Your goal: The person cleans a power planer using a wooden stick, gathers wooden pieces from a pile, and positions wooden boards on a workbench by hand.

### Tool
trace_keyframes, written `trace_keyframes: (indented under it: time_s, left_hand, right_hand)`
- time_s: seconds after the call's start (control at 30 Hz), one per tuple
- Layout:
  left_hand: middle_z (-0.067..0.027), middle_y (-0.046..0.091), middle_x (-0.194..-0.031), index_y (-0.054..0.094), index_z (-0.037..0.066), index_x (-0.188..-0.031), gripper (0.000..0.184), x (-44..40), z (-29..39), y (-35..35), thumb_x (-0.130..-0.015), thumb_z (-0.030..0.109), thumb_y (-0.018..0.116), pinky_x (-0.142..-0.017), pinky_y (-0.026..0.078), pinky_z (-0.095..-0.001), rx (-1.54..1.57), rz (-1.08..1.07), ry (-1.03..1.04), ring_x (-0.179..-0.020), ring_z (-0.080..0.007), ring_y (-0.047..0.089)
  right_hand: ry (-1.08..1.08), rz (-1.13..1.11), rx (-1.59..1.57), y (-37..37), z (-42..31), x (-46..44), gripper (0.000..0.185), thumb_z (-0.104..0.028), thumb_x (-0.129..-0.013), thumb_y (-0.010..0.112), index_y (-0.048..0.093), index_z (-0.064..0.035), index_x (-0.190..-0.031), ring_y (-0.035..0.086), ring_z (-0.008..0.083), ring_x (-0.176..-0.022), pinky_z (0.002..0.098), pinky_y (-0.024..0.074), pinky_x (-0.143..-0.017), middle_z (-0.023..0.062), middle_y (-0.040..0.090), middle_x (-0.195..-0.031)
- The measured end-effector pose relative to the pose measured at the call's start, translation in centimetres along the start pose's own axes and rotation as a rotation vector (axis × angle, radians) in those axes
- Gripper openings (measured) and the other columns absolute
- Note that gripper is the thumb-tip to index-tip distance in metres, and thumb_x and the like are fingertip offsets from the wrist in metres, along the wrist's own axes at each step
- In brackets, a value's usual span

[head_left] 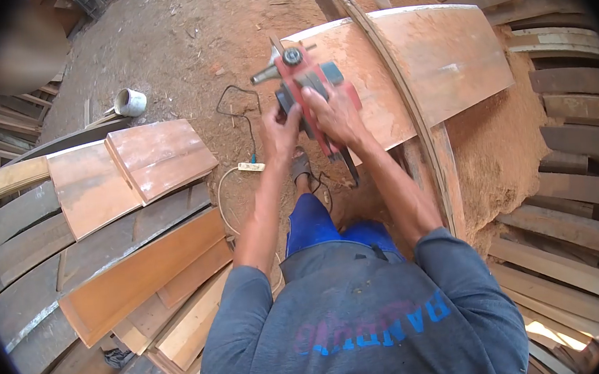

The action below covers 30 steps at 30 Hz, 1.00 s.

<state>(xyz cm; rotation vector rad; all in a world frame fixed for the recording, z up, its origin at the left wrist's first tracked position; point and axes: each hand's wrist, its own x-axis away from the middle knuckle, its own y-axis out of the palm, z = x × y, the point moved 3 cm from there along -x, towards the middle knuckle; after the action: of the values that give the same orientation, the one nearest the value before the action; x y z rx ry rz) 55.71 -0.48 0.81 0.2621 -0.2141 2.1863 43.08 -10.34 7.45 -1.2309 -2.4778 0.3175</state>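
A red electric planer (pixel 310 79) is held up in front of me, tilted, over the left edge of a wooden panel (pixel 456 66). My right hand (pixel 336 116) is closed around the body of the tool. My left hand (pixel 282 131) pinches at the dark part on its left side; its fingertips are partly hidden. A black knob shows at the planer's far end. The panel lies under a long wooden strip (pixel 392 65) and carries reddish sawdust.
Stacked boards (pixel 161 156) lie to the left, near a white bucket (pixel 130 102). A power strip (pixel 251 167) and dark cord (pixel 243 113) lie on the dusty ground by my foot. Sawdust (pixel 497 162) and rows of planks (pixel 576 134) are on the right.
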Motion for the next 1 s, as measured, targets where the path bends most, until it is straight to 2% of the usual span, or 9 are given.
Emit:
trace_keyframes:
  time_s: [0.07,0.2,0.23,0.3,0.4,0.67,0.77,0.87,1.0]
  left_hand:
    - [-0.0104,0.077,-0.087,0.073,-0.001,-0.116,0.034,4.5,0.1,1.0,-0.094,0.024,0.076,-0.07,0.057,-0.0335,-0.002,0.015,0.053,-0.078,-0.0183,0.071]
    - [-0.0179,0.071,-0.1,0.07,0.002,-0.124,0.043,13.9,-4.3,2.9,-0.09,0.025,0.078,-0.087,0.055,-0.0405,-0.236,0.065,0.05,-0.098,-0.0309,0.069]
    - [-0.0195,0.066,-0.108,0.068,0.001,-0.13,0.047,16.0,-5.2,3.3,-0.089,0.023,0.078,-0.09,0.054,-0.041,-0.198,-0.025,-0.099,-0.105,-0.0309,0.065]
    - [-0.0163,0.065,-0.108,0.064,0.003,-0.138,0.055,20.2,-5.1,3.9,-0.088,0.02,0.081,-0.092,0.054,-0.0397,-0.268,0.024,0.045,-0.102,-0.0296,0.066]
    - [-0.0156,0.066,-0.106,0.065,0.004,-0.139,0.057,22.9,-4.8,4.5,-0.087,0.021,0.083,-0.087,0.055,-0.0391,-0.199,0.023,-0.07,-0.095,-0.0267,0.066]
    - [-0.0172,0.067,-0.101,0.072,0.003,-0.126,0.049,11.5,-5.8,2.2,-0.088,0.032,0.082,-0.089,0.054,-0.0405,-0.11,0.032,-0.101,-0.098,-0.0287,0.066]
    - [-0.0125,0.072,-0.099,0.072,0.0,-0.123,0.046,5.2,-2.3,0.7,-0.092,0.033,0.079,-0.08,0.056,-0.036,-0.129,0.024,-0.007,-0.09,-0.0207,0.069]
    - [-0.0078,0.076,-0.095,0.073,-0.003,-0.117,0.042,-1.0,0.6,-0.2,-0.098,0.034,0.073,-0.074,0.056,-0.0312,-0.057,0.022,0.031,-0.083,-0.0134,0.069]
    - [-0.0065,0.075,-0.092,0.073,-0.003,-0.114,0.04,-4.9,0.9,-1.1,-0.1,0.034,0.071,-0.073,0.056,-0.0311,-0.004,0.006,0.053,-0.082,-0.0118,0.068]
  right_hand:
    - [0.087,-0.028,-0.021,-0.8,0.6,4.3,0.048,-0.043,-0.1,0.061,0.068,0.005,-0.103,0.07,0.0356,-0.085,0.0471,0.0531,-0.077,0.0258,0.07,-0.089]
    - [0.131,-0.056,-0.009,-2.7,3.1,14.4,0.044,-0.038,-0.1,0.062,0.065,0.0035,-0.114,0.069,0.0381,-0.092,0.0466,0.0529,-0.084,0.0255,0.07,-0.1]
    - [0.139,-0.059,0.017,-3.1,4.0,16.6,0.045,-0.038,-0.1,0.062,0.064,0.0032,-0.117,0.069,0.0392,-0.094,0.0463,0.0528,-0.086,0.0253,0.07,-0.103]
    - [0.156,-0.068,-0.06,-3.3,6.2,20.6,0.046,-0.039,-0.1,0.062,0.063,0.0031,-0.119,0.069,0.0411,-0.095,0.0469,0.0533,-0.086,0.0252,0.07,-0.105]
    - [0.224,-0.116,-0.115,-3.6,7.0,23.4,0.047,-0.04,-0.1,0.063,0.062,0.0037,-0.118,0.069,0.0434,-0.096,0.0481,0.0539,-0.085,0.0264,0.069,-0.104]
    - [0.081,-0.076,0.017,-2.0,3.4,12.1,0.052,-0.043,-0.1,0.063,0.062,0.0062,-0.118,0.07,0.0478,-0.096,0.0518,0.0539,-0.084,0.0331,0.069,-0.1]
    - [-0.182,-0.001,0.162,-1.1,1.3,5.7,0.056,-0.045,-0.102,0.06,0.059,0.008,-0.122,0.07,0.0487,-0.097,0.0526,0.0535,-0.084,0.0336,0.07,-0.101]
    - [-0.108,-0.113,0.106,0.0,0.4,-2.0,0.063,-0.049,-0.103,0.054,0.055,0.008,-0.13,0.068,0.0486,-0.102,0.052,0.0527,-0.086,0.0347,0.07,-0.103]
    - [-0.109,-0.021,-0.001,0.4,-1.0,-4.4,0.049,-0.045,-0.107,0.05,0.061,0.0026,-0.099,0.062,0.0227,-0.065,0.0391,0.0506,-0.063,0.0116,0.063,-0.076]
